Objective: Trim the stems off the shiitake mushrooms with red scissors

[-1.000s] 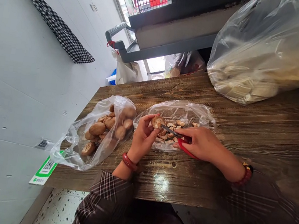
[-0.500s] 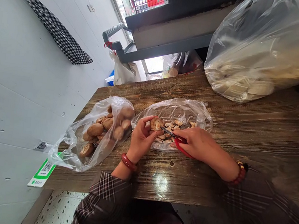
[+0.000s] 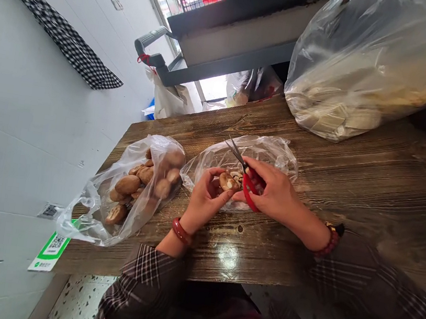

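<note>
Between the thumb and fingers of my left hand (image 3: 208,193) is a brown mushroom (image 3: 228,181), its pale cut stem spot facing right. My right hand (image 3: 272,189) is closed on red-handled scissors (image 3: 249,188), whose blades point up and left, slightly parted and away from the mushroom. Under both hands lies a clear plastic bag (image 3: 273,149) with pale mushroom pieces (image 3: 236,175) on it, partly hidden by the hands. To the left, another clear bag (image 3: 94,217) lies open with several whole mushrooms (image 3: 128,184) inside.
The dark wooden table (image 3: 200,253) holds everything. At its back right stands a big clear bag (image 3: 338,116) of pale food. A green-and-white code card (image 3: 50,250) is at the left edge beside the white wall (image 3: 11,152). A grey metal frame (image 3: 225,71) stands beyond the far edge.
The scissors have come off the mushroom's stem and swung upward in my right hand, blades now pointing up. My left hand has turned the mushroom slightly. The view has shifted a little.
</note>
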Motion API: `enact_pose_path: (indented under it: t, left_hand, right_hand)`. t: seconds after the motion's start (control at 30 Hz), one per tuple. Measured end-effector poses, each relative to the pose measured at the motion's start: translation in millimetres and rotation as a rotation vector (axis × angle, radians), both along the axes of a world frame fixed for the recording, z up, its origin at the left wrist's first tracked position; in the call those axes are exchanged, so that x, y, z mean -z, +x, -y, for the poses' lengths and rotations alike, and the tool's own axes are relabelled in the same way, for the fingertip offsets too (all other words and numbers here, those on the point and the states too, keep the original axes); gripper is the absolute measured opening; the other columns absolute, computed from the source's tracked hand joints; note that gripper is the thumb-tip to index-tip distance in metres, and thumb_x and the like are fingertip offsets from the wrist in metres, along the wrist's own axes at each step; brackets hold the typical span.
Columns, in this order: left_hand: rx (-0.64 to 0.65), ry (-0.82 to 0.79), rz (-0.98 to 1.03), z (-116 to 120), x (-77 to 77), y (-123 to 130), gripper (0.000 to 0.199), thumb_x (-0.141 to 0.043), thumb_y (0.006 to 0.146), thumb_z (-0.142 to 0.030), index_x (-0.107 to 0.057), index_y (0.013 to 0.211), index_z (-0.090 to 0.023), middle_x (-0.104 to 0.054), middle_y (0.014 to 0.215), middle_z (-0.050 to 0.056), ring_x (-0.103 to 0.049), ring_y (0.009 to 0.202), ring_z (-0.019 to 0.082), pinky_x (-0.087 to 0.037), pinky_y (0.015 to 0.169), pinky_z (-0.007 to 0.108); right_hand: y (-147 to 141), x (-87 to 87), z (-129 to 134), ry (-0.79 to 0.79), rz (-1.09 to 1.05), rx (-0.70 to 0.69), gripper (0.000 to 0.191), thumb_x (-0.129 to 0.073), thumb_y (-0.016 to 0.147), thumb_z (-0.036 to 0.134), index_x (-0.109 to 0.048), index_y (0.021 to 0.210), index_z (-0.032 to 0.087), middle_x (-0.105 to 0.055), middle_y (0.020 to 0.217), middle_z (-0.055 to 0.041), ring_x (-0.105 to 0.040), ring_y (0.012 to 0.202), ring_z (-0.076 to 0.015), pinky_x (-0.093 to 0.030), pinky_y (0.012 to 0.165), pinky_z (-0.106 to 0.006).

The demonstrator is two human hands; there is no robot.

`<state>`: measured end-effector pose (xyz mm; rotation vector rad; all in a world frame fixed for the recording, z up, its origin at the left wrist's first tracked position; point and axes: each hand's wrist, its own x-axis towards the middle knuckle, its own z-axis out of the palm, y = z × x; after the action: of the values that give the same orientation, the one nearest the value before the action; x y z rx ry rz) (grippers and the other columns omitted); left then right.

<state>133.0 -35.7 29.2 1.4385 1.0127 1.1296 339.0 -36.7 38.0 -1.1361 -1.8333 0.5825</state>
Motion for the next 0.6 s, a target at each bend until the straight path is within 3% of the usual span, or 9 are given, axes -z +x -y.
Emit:
enact_pose_path:
  t: [0.17,0.37,0.5,0.6]
  left_hand:
    - [0.077,0.020,-0.034,8,1.8,10,0.047,-0.085,0.079,-0.031,-0.059,0.116,-0.022,-0.070,0.103,0.005,-0.071,0.091,0.017,-0.058,0.081,0.028]
    - [0.117,0.012,0.035,7,1.2,10,0.050,-0.088,0.076,-0.027,-0.059,0.117,-0.022,-0.068,0.115,0.007,-0.070,0.099,0.019,-0.058,0.089,0.032]
    - [0.152,0.019,0.072,7,-2.7,6,0.047,-0.086,0.079,-0.028,-0.060,0.117,-0.022,-0.068,0.118,0.008,-0.068,0.103,0.019,-0.058,0.091,0.032]
    - [0.196,0.003,0.089,7,-4.1,2,0.045,-0.083,0.083,-0.030,-0.061,0.121,-0.023,-0.067,0.123,0.008,-0.067,0.103,0.020,-0.060,0.081,0.029]
  right_hand:
    - [-4,3.7,1,0.015,0.020,-0.041,0.065,-0.077,0.082,0.035,-0.060,0.143,0.020,-0.076,0.118,-0.0102,-0.070,0.096,-0.0235,-0.057,0.087,-0.039]
    - [-3,7.8,-2,-0.041,-0.020,-0.086,0.056,-0.070,0.085,0.028,-0.063,0.140,0.020,-0.078,0.115,-0.0089,-0.072,0.091,-0.0217,-0.058,0.085,-0.037]
    - [4,10.8,-10,-0.077,-0.086,0.018,0.053,-0.064,0.087,0.024,-0.064,0.140,0.020,-0.079,0.116,-0.0099,-0.074,0.095,-0.0226,-0.060,0.087,-0.039]
    - [11,11.7,-15,-0.089,-0.070,0.127,0.054,-0.064,0.087,0.023,-0.064,0.141,0.022,-0.079,0.118,-0.0090,-0.075,0.099,-0.0247,-0.060,0.091,-0.043]
